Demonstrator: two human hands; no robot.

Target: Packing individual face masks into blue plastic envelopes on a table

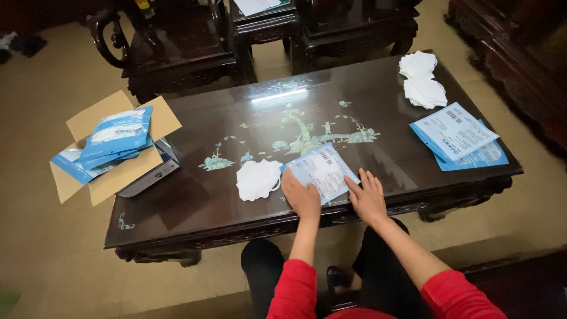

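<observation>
Two bare hands rest on a blue-and-white flat packet (322, 171) lying near the front edge of the dark lacquered counter (195, 204), whose top is inlaid with pale shell figures. The left hand (301, 196) lies palm down over the packet's near left corner, fingers spread and flat, clasping nothing. The right hand (368, 198) sits just beside the packet's right edge, its fingertips touching or nearly touching that edge, also flat and open; neither grip is closed on anything. Just left of the packet, touching or almost touching it, lies a white folded face mask (257, 179). At the far right of the counter sit a small heap of white masks (422, 80) and, nearer, a stack of blue-and-white packets (458, 137). On the floor to the left stands an open cardboard box (127, 171) with more blue packets inside, and a flat grey device (149, 176) leans between box and counter.

As I judge it, the glossy top is the main risk: a packet pressed only by flat palms may skid toward the near edge and drop onto the person's lap. A sweep of the left wrist could also nudge the loose mask away, since nothing pins it
</observation>
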